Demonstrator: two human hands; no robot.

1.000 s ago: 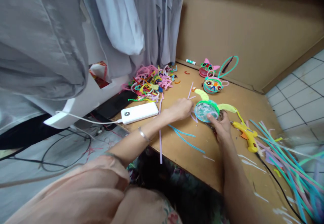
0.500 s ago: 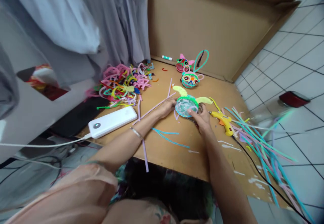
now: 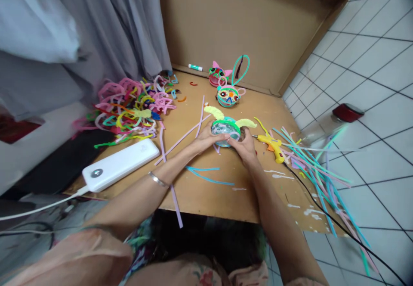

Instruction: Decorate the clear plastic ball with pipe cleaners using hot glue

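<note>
Between my two hands is a round, clear craft ball [image 3: 222, 128] with a green and blue fuzzy rim and two pale yellow ear-like strips. My left hand [image 3: 208, 137] grips its left side, thumb across the near face. On the right side my right hand [image 3: 244, 145] holds it, its thumb meeting the left thumb at the front. The fingers behind the ball are hidden. Just right of it lies a yellow glue gun [image 3: 271, 146]. Loose lilac pipe cleaners [image 3: 182, 139] and blue pipe cleaners [image 3: 211, 176] lie around my forearms.
Two finished-looking animal ornaments [image 3: 227, 95] stand behind, near a glue stick [image 3: 195, 67] by the cardboard wall [image 3: 245, 27]. At left are a pile of pipe cleaner pieces [image 3: 135, 105] and a white power bank [image 3: 121, 165]. More pipe cleaners [image 3: 319, 178] overhang the right edge, beside a red-lidded bottle [image 3: 322, 124].
The whole view has shifted, so things sit further left. My left thumb has come round onto the front of the ball, beside my right thumb. The ball has tilted slightly.
</note>
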